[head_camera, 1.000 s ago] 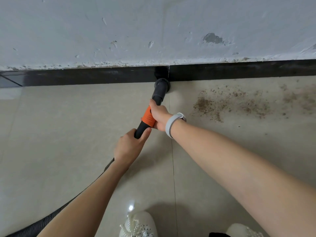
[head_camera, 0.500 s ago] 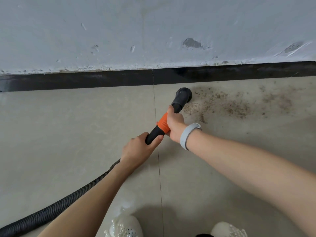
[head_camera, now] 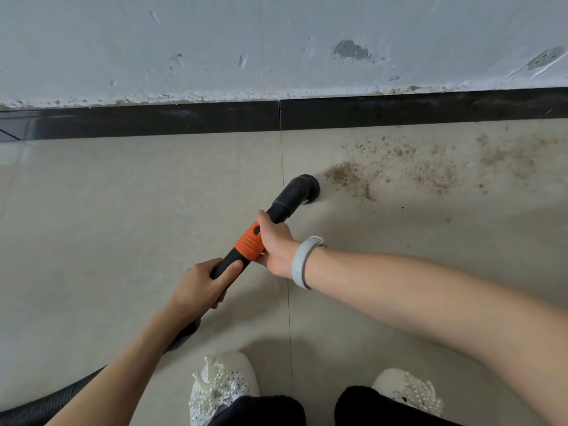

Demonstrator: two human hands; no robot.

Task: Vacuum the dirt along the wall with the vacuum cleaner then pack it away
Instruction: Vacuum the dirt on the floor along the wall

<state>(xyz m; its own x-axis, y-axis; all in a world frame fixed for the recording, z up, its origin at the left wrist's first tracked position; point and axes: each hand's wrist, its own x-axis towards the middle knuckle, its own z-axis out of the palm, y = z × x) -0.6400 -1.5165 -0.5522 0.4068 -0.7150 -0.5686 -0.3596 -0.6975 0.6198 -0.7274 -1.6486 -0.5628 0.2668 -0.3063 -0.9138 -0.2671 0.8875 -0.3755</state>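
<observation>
The vacuum wand is a black tube with an orange collar [head_camera: 249, 242]. Its round black nozzle [head_camera: 302, 189] sits on the beige floor tile, just left of a patch of brown dirt [head_camera: 396, 170] that spreads rightward along the wall. My right hand [head_camera: 274, 241] grips the wand at the orange collar and wears a grey wristband. My left hand [head_camera: 204, 282] grips the black tube just behind it. The ribbed black hose [head_camera: 40, 404] trails off toward the lower left, partly hidden under my left forearm.
A black skirting strip [head_camera: 184, 119] runs along the foot of the chipped white wall [head_camera: 276, 41]. A wall socket [head_camera: 545, 58] shows at the far right. My two white beaded shoes [head_camera: 222, 385] stand at the bottom edge.
The nozzle has come back from the skirting toward me and now sits at the left edge of the dirt. Both hands kept their grip on the wand.
</observation>
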